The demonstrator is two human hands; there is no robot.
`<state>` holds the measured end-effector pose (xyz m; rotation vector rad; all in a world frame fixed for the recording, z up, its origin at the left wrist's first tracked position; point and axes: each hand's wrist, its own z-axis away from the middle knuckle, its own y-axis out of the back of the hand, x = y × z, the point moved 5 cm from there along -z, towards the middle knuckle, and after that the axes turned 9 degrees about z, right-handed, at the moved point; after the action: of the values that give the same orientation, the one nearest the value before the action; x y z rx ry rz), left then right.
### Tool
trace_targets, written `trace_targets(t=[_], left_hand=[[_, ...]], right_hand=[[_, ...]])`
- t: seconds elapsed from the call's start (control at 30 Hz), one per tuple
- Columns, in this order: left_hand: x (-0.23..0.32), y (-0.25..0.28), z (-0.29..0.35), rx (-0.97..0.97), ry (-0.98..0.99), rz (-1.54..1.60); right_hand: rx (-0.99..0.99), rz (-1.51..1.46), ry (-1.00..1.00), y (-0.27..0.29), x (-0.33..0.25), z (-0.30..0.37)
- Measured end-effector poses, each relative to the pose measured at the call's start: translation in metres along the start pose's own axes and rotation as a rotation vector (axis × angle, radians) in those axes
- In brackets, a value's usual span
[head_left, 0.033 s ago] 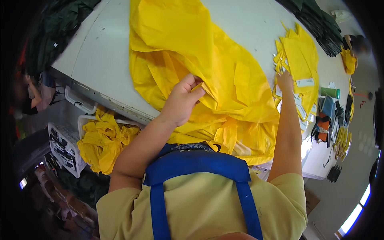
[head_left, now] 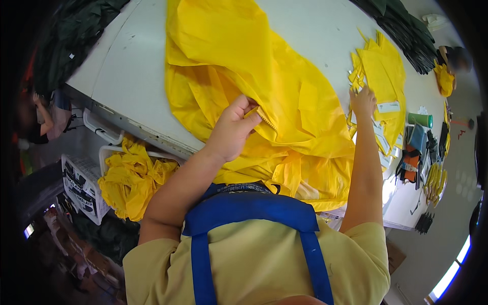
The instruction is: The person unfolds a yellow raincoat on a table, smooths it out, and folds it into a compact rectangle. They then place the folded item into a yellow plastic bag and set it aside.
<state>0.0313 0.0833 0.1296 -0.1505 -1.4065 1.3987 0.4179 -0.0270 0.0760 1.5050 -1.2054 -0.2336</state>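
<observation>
A large yellow garment (head_left: pixel 310 86) of thin shiny fabric lies bunched on the table in front of me. My left hand (head_left: pixel 234 129) is closed on its edge, thumb on top, beside a short row of zipper teeth (head_left: pixel 267 118). Off to the right, my right arm is stretched out over a stack of flat yellow fabric pieces (head_left: pixel 386 76) with white labels among them. There my right hand (head_left: pixel 363 103) touches the stack's left edge, fingers slightly apart and bent downward. Nothing can be seen held in it, though the fingertips are partly hidden.
The white table (head_left: pixel 129 61) bears dark green garments (head_left: pixel 406 35) at the far right. A green cylinder (head_left: pixel 420 120) and small tools lie beyond the stack. Below the left edge, a white bin (head_left: pixel 107 152) holds crumpled yellow fabric (head_left: pixel 134 178). Another person (head_left: pixel 43 117) is at far left.
My right hand has shifted slightly to the right over the stack, and its fingers have spread a little. The left hand stays in place on the garment.
</observation>
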Motion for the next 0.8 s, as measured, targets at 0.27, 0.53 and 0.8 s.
trace_targets(t=[0.27,0.53,0.8], left_hand=[[0.015,0.007,0.000,0.104,-0.409,-0.271],[0.043,0.021,-0.006,0.182,-0.500,-0.274],[0.032,0.006,-0.022,0.077,-0.304,0.146]], right_hand=[[-0.985,-1.633,0.967,0.212,-0.119,0.100],[-0.783,-0.986,0.593,0.136,-0.018,0.109],[-0.656,-0.962,0.952,0.219,-0.008,0.165]])
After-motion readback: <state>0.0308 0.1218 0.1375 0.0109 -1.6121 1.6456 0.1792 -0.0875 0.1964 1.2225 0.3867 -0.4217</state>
